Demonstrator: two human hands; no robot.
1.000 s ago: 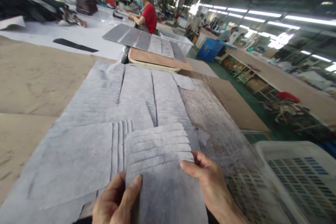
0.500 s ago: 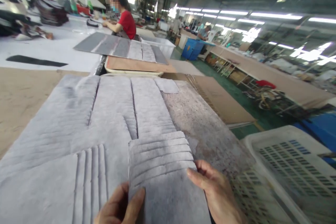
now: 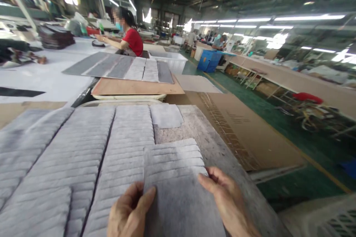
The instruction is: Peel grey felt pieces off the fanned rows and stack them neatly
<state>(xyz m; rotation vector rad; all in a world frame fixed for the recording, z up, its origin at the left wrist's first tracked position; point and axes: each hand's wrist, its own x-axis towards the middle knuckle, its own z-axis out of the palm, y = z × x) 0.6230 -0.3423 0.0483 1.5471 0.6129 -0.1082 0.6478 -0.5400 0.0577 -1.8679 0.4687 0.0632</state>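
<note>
Between my two hands is a fanned stack of grey, felt-like sheets (image 3: 180,196), their far edges stepped one behind another. My left hand (image 3: 132,207) pinches the stack's left edge, thumb on top. On the right edge, my right hand (image 3: 226,196) grips with thumb above and fingers at the side. Long rows of overlapping grey sheets (image 3: 125,137) lie on the board to the left. A small grey piece (image 3: 167,115) rests beyond the stack, beside the end of the nearest row. What lies under the held stack is hidden.
A speckled grey board (image 3: 191,118) carries the rows. Beyond it are a wooden board (image 3: 139,87) and a grey panel (image 3: 111,64) with strips. Cardboard (image 3: 239,126) lies to the right, a white basket (image 3: 330,214) at lower right. A person in red (image 3: 133,40) sits further off.
The view has turned and shifted rightward over the table, so more cardboard and less of the basket show. Both hands still hold the stack, now beside the rows' right side.
</note>
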